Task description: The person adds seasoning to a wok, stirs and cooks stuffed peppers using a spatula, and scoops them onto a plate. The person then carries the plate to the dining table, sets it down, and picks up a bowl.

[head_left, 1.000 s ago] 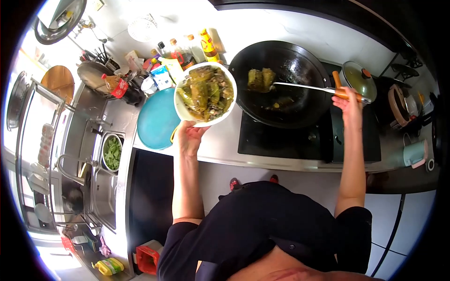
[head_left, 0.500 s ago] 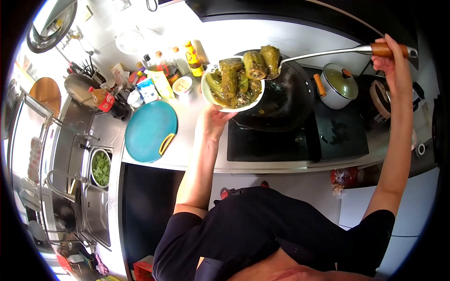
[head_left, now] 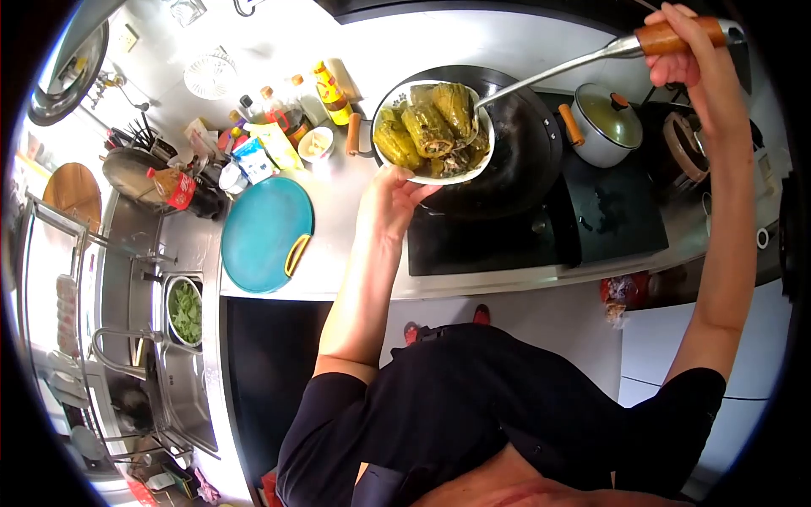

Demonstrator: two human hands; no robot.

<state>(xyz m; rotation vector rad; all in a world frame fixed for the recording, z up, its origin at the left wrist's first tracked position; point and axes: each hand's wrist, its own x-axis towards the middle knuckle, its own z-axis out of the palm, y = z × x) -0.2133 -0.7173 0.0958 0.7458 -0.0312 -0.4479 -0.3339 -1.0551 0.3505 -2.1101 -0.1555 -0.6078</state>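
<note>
My left hand [head_left: 395, 201] grips the near rim of a white bowl [head_left: 448, 180], holding it over the left side of a black wok [head_left: 528, 160]. Thick green stuffed pieces [head_left: 429, 131] and darker bits fill the bowl. High at the right, my right hand [head_left: 694, 52] is closed round the wooden handle of a long metal utensil [head_left: 562, 74]. Its far end reaches the bowl's right edge, beside the uppermost piece; the tip is hidden there. The visible part of the wok is dark and shiny.
A white pot [head_left: 606, 127] with a glass lid stands right of the wok. Left are a teal board [head_left: 266, 237], a small bowl [head_left: 316, 145], several bottles [head_left: 334, 93] and a cola bottle [head_left: 182, 190]. Greens [head_left: 184, 311] lie in a bowl at the sink [head_left: 187, 389].
The bowl has moved right, over the wok. The utensil rose from the wok, carrying green pieces to the bowl; they now lie in it. My right hand has moved up and right.
</note>
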